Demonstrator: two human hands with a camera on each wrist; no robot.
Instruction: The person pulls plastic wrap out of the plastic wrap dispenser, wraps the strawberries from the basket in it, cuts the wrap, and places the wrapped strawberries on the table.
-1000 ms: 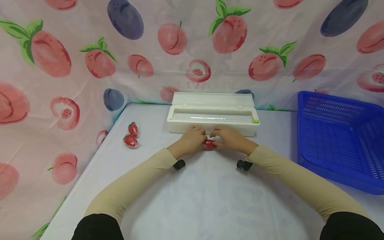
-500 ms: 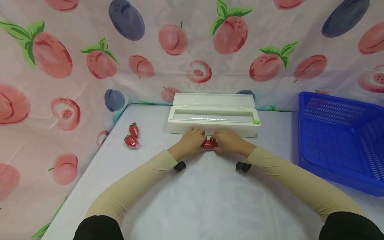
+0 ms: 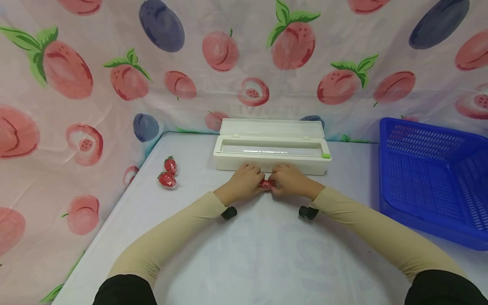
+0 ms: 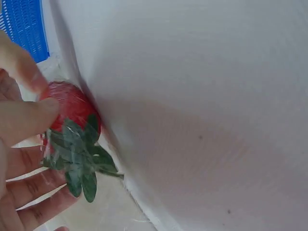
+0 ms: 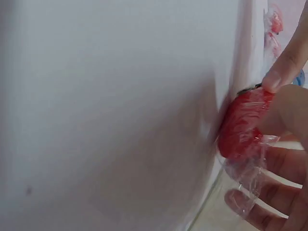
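Note:
A red strawberry (image 3: 266,184) with green leaves lies between my two hands, in front of the white box. Clear plastic film (image 5: 252,168) clings around it, with a crumpled loose part showing in the right wrist view. My left hand (image 3: 245,182) grips the strawberry from the left. From the other side, my right hand (image 3: 292,181) pinches it and the film with thumb and fingers. In the left wrist view the leaves (image 4: 79,154) show through the film. Part of the fruit is hidden by the fingers.
Behind the hands stands a white film dispenser box (image 3: 270,166), lid raised, with a clear roll inside and a green slider (image 3: 325,155). Two film-wrapped strawberries (image 3: 167,179) lie at left. A blue plastic basket (image 3: 419,214) occupies the right side. A fruit-print cloth hangs behind.
My right hand has shifted slightly left and its fingers have closed in on the strawberry. The hands now cover more of it. The two wrapped strawberries stay put.

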